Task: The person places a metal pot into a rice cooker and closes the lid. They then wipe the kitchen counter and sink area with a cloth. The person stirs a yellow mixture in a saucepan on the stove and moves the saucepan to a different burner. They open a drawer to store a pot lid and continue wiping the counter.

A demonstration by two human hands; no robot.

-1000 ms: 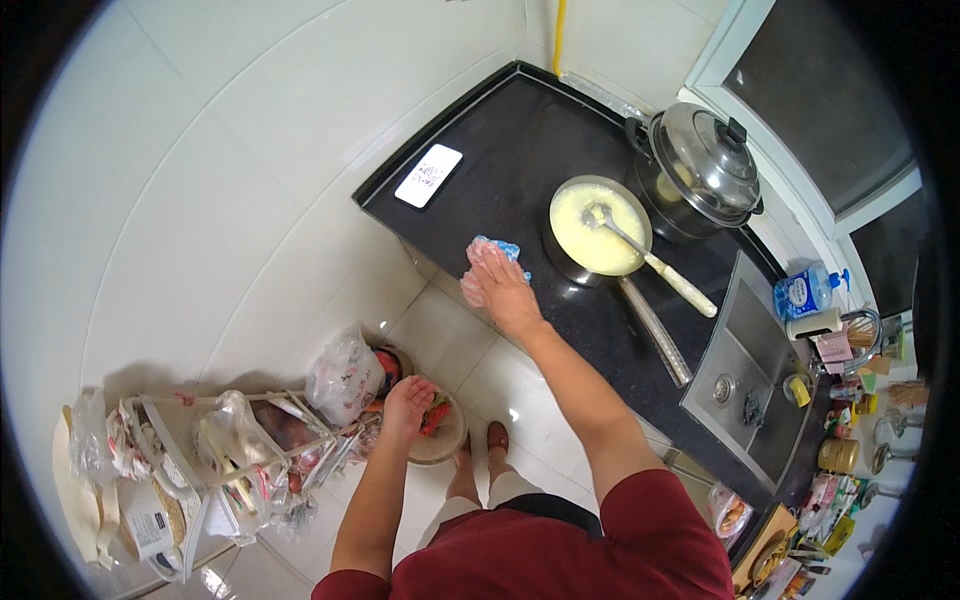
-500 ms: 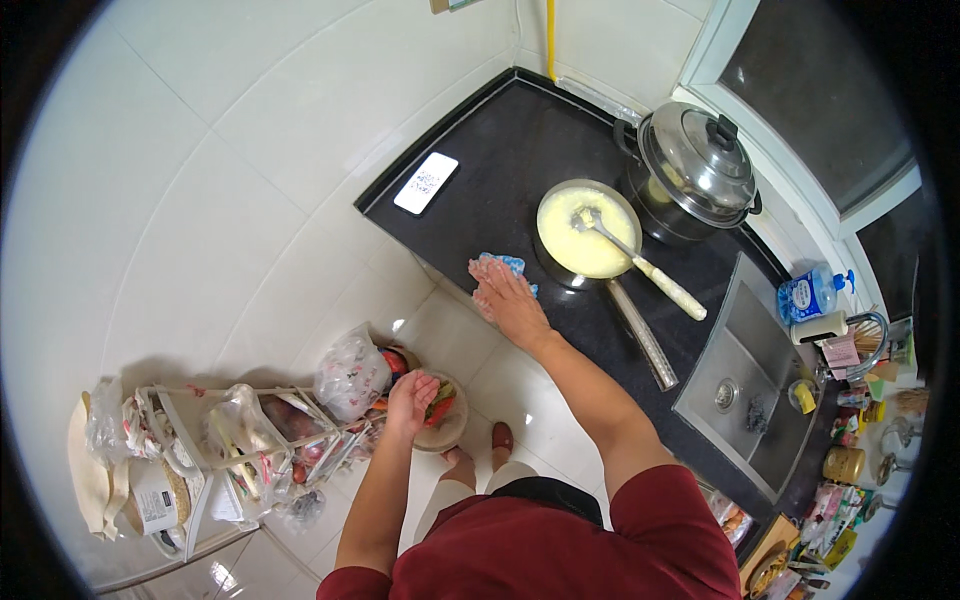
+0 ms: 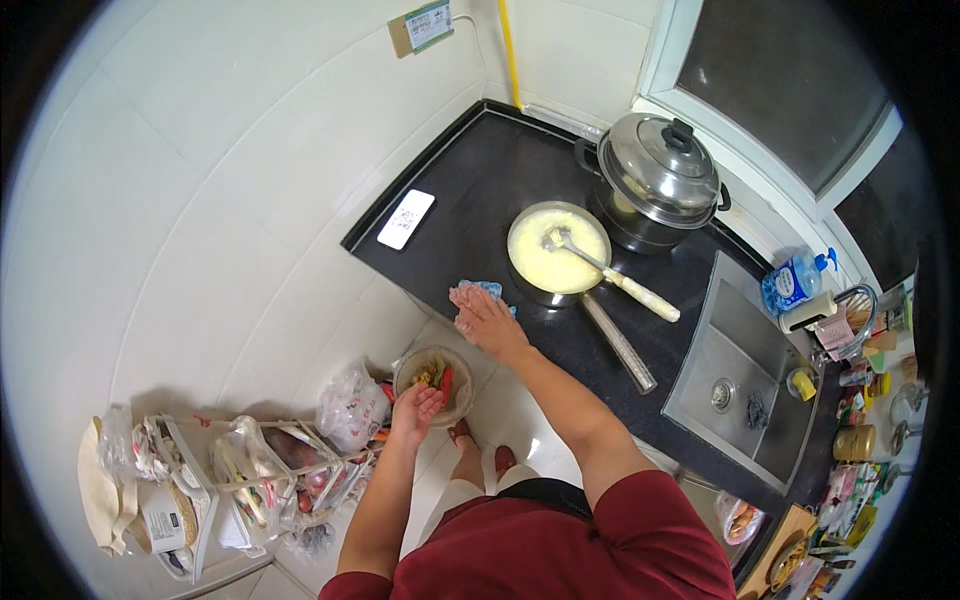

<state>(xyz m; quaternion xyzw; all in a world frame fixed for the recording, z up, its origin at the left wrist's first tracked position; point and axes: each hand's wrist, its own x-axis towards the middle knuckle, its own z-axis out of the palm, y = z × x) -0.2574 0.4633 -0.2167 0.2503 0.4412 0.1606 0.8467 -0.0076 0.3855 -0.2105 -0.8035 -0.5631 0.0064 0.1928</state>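
Near the front edge of the black counter, my right hand [image 3: 490, 318] presses a blue-and-white cloth [image 3: 494, 290] against the surface; the hand covers most of the cloth. Lower down, my left hand [image 3: 418, 412] is held palm up and slightly cupped, with nothing visible in it. Behind that hand is a lined waste bin [image 3: 462, 374] with red and green scraps inside. To the right of the cloth stands a pan [image 3: 560, 272] of pale yellow mixture. A ladle [image 3: 640, 294] rests in it, its pale handle leaning over the rim.
A white-screened phone [image 3: 406, 220] lies on the counter [image 3: 480, 180] at the left. A lidded steel pot [image 3: 660, 170] stands behind the pan. To the right is a sink [image 3: 705, 350], with a blue soap bottle [image 3: 795, 282] beside it. Racks of bagged produce [image 3: 255, 465] stand at lower left.
The view has shifted, so the counter things sit lower and further left. More of the waste bin shows. My right hand stays on the cloth at the counter's edge, and my left hand remains palm up.
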